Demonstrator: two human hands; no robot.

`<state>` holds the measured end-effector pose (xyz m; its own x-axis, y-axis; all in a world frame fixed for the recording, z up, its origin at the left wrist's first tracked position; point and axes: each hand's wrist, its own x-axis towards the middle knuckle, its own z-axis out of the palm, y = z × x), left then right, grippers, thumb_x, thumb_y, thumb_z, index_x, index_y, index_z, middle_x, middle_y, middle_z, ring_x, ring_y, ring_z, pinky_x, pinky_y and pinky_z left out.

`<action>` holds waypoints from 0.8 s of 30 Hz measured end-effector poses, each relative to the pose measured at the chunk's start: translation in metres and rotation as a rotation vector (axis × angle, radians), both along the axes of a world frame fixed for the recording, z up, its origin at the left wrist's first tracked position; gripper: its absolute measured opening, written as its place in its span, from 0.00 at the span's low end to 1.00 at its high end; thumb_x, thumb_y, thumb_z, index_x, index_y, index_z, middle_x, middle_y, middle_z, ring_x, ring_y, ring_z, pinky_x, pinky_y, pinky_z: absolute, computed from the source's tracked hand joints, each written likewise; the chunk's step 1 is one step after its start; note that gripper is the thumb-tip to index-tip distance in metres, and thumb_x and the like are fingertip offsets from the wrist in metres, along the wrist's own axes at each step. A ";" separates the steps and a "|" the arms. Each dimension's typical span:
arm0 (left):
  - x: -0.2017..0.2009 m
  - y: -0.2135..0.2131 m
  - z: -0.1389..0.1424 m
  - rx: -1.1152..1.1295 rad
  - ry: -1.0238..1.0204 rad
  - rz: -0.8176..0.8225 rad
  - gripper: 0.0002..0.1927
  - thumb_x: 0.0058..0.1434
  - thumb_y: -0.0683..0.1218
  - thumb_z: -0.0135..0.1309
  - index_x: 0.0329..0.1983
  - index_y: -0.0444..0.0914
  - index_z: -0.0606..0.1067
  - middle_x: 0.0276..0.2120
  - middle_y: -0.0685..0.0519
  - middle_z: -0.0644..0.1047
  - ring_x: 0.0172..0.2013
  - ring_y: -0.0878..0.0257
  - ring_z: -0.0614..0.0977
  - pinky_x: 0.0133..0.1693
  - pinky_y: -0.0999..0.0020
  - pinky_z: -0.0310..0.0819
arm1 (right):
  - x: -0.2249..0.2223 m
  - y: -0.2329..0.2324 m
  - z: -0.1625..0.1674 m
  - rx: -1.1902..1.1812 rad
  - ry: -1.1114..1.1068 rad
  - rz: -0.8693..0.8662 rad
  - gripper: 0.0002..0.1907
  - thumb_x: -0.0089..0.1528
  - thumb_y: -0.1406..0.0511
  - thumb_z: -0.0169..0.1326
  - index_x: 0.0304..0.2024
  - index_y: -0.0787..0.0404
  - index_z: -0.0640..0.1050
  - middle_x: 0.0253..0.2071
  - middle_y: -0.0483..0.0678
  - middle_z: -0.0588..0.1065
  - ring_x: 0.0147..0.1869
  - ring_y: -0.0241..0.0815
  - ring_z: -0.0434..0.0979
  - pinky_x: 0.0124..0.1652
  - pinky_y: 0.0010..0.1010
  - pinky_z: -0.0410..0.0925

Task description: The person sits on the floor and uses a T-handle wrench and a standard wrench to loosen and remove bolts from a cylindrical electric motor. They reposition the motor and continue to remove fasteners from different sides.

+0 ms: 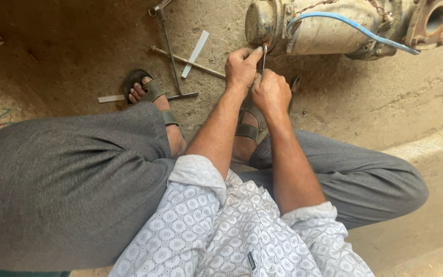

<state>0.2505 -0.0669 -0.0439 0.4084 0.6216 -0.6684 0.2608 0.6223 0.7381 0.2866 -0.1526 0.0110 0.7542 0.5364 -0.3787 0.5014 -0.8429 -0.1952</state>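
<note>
Spanner gripped by both hands, pump

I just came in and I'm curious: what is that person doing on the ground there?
A person squats on the dirt floor, both hands together at the end of a rusty pump. The left hand and right hand grip a thin wrench set against the pump's end. A blue hose runs over the pump. A long rod and a white strip lie by the left foot.

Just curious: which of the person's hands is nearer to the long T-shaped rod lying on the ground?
Left. The left hand is just right of the rod; the right hand sits farther right.
</note>
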 end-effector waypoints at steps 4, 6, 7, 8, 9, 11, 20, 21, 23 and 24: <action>0.000 0.002 0.000 -0.167 -0.086 0.089 0.12 0.55 0.49 0.58 0.31 0.35 0.84 0.26 0.54 0.82 0.28 0.64 0.81 0.29 0.67 0.75 | 0.016 0.014 0.047 -0.053 -0.074 -0.001 0.14 0.63 0.57 0.59 0.33 0.63 0.81 0.30 0.62 0.80 0.35 0.64 0.81 0.38 0.54 0.72; 0.000 0.003 -0.001 -0.218 -0.096 0.114 0.11 0.54 0.48 0.57 0.32 0.35 0.83 0.27 0.54 0.82 0.28 0.65 0.81 0.28 0.68 0.77 | 0.035 0.023 0.061 0.182 -0.112 0.068 0.10 0.65 0.61 0.59 0.34 0.61 0.82 0.33 0.59 0.80 0.34 0.58 0.83 0.36 0.49 0.74; 0.000 0.004 -0.001 -0.216 -0.096 0.118 0.11 0.54 0.48 0.57 0.33 0.35 0.83 0.28 0.54 0.82 0.28 0.65 0.81 0.27 0.68 0.78 | 0.047 0.033 0.062 0.241 -0.151 0.139 0.08 0.64 0.62 0.61 0.35 0.60 0.82 0.32 0.58 0.81 0.34 0.56 0.83 0.36 0.46 0.74; 0.000 0.004 0.000 -0.217 -0.100 0.115 0.12 0.54 0.47 0.56 0.33 0.35 0.82 0.29 0.55 0.82 0.28 0.65 0.82 0.27 0.68 0.79 | 0.055 0.040 0.063 0.298 -0.194 0.205 0.06 0.64 0.63 0.62 0.36 0.59 0.83 0.32 0.56 0.82 0.33 0.54 0.84 0.36 0.44 0.75; 0.000 0.004 0.001 -0.230 -0.134 0.116 0.12 0.54 0.47 0.55 0.33 0.35 0.82 0.28 0.54 0.82 0.28 0.65 0.82 0.27 0.69 0.77 | 0.057 0.042 0.063 0.278 -0.252 0.257 0.06 0.64 0.63 0.63 0.35 0.60 0.83 0.31 0.56 0.81 0.33 0.55 0.83 0.35 0.44 0.74; 0.001 0.004 0.002 -0.253 -0.221 0.119 0.12 0.56 0.48 0.53 0.33 0.34 0.81 0.27 0.53 0.83 0.27 0.64 0.84 0.27 0.70 0.75 | 0.060 0.045 0.064 0.237 -0.385 0.370 0.08 0.65 0.63 0.63 0.35 0.62 0.82 0.28 0.57 0.80 0.31 0.57 0.82 0.32 0.45 0.72; -0.008 0.007 0.005 -0.487 -0.292 0.079 0.10 0.59 0.47 0.53 0.32 0.36 0.80 0.24 0.52 0.81 0.20 0.68 0.79 0.18 0.75 0.64 | -0.014 -0.002 0.060 0.245 -0.148 -0.006 0.10 0.66 0.60 0.57 0.41 0.59 0.82 0.29 0.61 0.80 0.33 0.64 0.81 0.32 0.52 0.71; -0.007 0.005 0.004 -0.467 -0.240 0.048 0.10 0.59 0.47 0.53 0.31 0.36 0.79 0.23 0.52 0.81 0.19 0.68 0.79 0.17 0.75 0.64 | -0.014 -0.006 0.054 0.155 -0.128 0.009 0.10 0.65 0.59 0.57 0.39 0.59 0.81 0.29 0.62 0.79 0.34 0.65 0.81 0.34 0.53 0.71; -0.006 0.001 0.003 -0.429 -0.121 -0.002 0.10 0.58 0.47 0.52 0.29 0.36 0.79 0.22 0.53 0.81 0.18 0.67 0.79 0.17 0.74 0.64 | -0.012 -0.013 0.039 -0.031 -0.067 0.045 0.11 0.64 0.59 0.56 0.35 0.60 0.80 0.30 0.63 0.79 0.36 0.67 0.80 0.36 0.56 0.71; -0.006 -0.001 0.002 -0.406 -0.124 -0.001 0.10 0.58 0.47 0.54 0.28 0.36 0.79 0.22 0.53 0.80 0.19 0.67 0.79 0.17 0.73 0.66 | -0.010 -0.015 0.032 -0.020 -0.067 0.030 0.12 0.65 0.59 0.55 0.35 0.60 0.80 0.30 0.63 0.79 0.36 0.68 0.80 0.37 0.57 0.71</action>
